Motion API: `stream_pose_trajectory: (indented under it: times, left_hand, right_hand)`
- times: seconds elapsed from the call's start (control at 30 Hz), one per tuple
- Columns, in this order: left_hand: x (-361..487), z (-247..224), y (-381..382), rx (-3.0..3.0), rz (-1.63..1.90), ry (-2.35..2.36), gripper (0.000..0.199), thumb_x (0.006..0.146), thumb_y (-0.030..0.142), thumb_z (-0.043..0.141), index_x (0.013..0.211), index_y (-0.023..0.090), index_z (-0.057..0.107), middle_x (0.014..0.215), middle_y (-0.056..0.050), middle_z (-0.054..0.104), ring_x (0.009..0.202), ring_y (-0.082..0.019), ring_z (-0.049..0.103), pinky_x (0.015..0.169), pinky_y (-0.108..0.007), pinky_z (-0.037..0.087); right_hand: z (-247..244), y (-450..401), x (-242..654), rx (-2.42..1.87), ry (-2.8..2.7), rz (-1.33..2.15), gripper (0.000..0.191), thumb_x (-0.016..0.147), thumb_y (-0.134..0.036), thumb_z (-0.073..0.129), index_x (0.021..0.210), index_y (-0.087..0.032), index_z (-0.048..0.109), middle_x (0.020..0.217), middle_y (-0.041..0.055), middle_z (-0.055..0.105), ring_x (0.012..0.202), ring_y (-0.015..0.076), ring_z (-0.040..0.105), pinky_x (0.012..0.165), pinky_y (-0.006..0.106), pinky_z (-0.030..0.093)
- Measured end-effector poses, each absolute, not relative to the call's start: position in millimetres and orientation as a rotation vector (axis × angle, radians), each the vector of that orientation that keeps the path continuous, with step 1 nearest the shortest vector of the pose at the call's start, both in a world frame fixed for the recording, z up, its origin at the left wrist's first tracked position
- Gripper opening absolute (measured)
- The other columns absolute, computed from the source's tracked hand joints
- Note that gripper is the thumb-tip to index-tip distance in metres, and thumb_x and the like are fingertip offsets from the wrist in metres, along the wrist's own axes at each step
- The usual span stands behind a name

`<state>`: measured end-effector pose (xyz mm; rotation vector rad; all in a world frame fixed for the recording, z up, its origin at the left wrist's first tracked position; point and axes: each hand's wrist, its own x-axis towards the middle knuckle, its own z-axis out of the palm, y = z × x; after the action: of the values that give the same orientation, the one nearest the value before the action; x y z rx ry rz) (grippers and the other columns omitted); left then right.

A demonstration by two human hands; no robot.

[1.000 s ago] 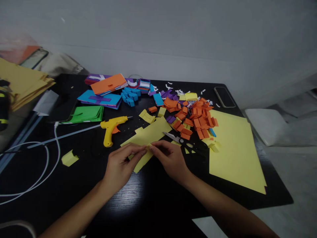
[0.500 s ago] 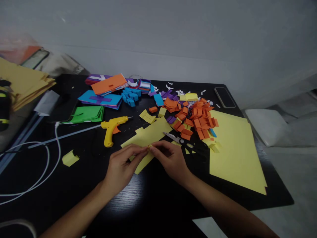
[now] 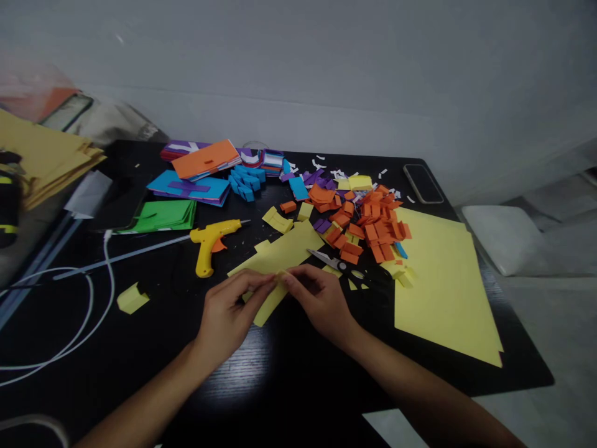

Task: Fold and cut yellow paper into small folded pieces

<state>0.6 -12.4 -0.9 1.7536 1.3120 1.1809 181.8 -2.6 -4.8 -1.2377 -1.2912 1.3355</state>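
My left hand and my right hand meet at the centre, each pinching a small yellow paper piece between thumb and fingers. Most of that piece is hidden by the fingertips. Beneath and behind them lies a yellow paper strip on the black table. Scissors lie just beyond my right hand, blades pointing left. A yellow glue gun rests on its side beyond my left hand, its nozzle to the right.
Folded orange pieces are heaped at centre right, beside large yellow sheets. A phone lies at the back right. Coloured paper stacks stand back left. A white cable loops at left, near a folded yellow piece.
The small yellow piece between my fingertips has turned slightly and shows a little more of its surface. Both hands have barely moved.
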Motion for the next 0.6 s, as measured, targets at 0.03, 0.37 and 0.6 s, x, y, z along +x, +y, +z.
stream_pose_trajectory:
  times: [0.03,0.37,0.6]
  left_hand:
    - [0.4,-1.3,-12.3,1.727,1.178,1.336,0.006,0.09,0.018,0.074,0.094,0.021,0.078,0.088,-0.002,0.08,0.074,-0.015,0.073,0.07,-0.024,0.059]
    - [4.5,-1.2,-10.4,1.466,1.133,1.294,0.018,0.089,0.024,0.073,0.107,0.02,0.074,0.083,-0.002,0.078,0.073,-0.015,0.073,0.066,-0.023,0.059]
    - [0.8,1.7,-8.4,1.61,1.119,1.337,0.006,0.09,0.023,0.071,0.089,0.021,0.077,0.079,-0.001,0.077,0.07,-0.014,0.069,0.065,-0.023,0.056]
  right_hand:
    - [-6.3,-2.5,181.5,-1.221,-1.265,1.374,0.021,0.088,-0.041,0.074,0.091,-0.02,0.078,0.085,0.0043,0.08,0.075,0.019,0.074,0.069,0.029,0.06]
    - [-8.5,-5.7,182.6,-1.279,-1.368,1.242,0.015,0.088,-0.035,0.076,0.09,-0.02,0.08,0.082,0.0026,0.08,0.073,0.0182,0.073,0.067,0.027,0.057]
    - [-6.0,-10.2,181.2,-1.276,-1.581,1.11,0.013,0.091,-0.033,0.076,0.092,-0.022,0.082,0.08,0.0021,0.079,0.069,0.0165,0.071,0.067,0.026,0.053]
